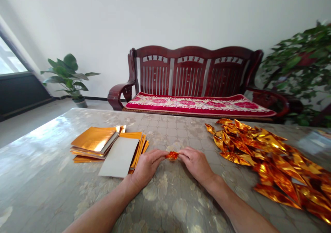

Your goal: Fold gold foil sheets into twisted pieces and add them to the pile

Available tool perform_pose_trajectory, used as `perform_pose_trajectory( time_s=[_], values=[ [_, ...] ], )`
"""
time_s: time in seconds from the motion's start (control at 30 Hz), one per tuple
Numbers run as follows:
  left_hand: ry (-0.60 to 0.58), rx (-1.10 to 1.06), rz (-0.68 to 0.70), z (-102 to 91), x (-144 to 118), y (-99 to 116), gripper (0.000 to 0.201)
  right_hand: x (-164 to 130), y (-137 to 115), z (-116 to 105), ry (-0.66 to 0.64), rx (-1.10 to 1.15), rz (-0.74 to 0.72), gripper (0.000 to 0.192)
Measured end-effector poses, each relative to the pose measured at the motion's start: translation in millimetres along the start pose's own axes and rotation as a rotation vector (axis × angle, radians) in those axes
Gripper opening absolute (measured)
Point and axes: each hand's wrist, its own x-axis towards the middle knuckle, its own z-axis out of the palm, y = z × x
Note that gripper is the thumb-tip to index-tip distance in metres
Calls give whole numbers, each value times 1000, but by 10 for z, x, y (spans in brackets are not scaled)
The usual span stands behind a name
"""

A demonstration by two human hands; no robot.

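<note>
Between my two hands is a small piece of shiny orange-gold foil paper (172, 155), crumpled or folded, its ends hidden by my fingers. My left hand (148, 164) pinches its left end. At the opposite end, the fingers of my right hand (196, 163) are closed on it. Close to my left hand lies a stack of gold foil paper sheets (94, 139), some with the grey back (120, 156) facing up. Over on the right is a heap of folded gold foil pieces (271, 157), pointed at their ends.
The table (165, 198) has a glossy patterned cover. A clear plastic item (315, 141) lies at its right edge. Behind the table stands a dark red wooden bench (190, 76) with a red floral cushion (199, 103). Potted plants (69, 74) flank it.
</note>
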Motion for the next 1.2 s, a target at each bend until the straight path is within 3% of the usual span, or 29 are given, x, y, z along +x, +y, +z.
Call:
perform_pose_trajectory(
  time_s=[0.23, 0.47, 0.73, 0.97, 1.2],
  values=[
    [-136, 116, 144, -115, 13, 138, 30, -6, 8, 1, -12, 15, -3, 20],
    [-197, 183, 142, -132, 34, 165, 24, 2, -3, -11, -3, 15, -18, 21],
    [-138, 86, 72, -67, 19, 123, 16, 2, -21, -17, -19, 11, 6, 20],
    [-4, -43, 9, -26, 33, 196, 12, -1, -13, -10, -27, 15, 10, 18],
    [101, -22, -257, 53, 24, 179, 19, -4, -18, 1, -25, 6, 22, 17]
  ],
)
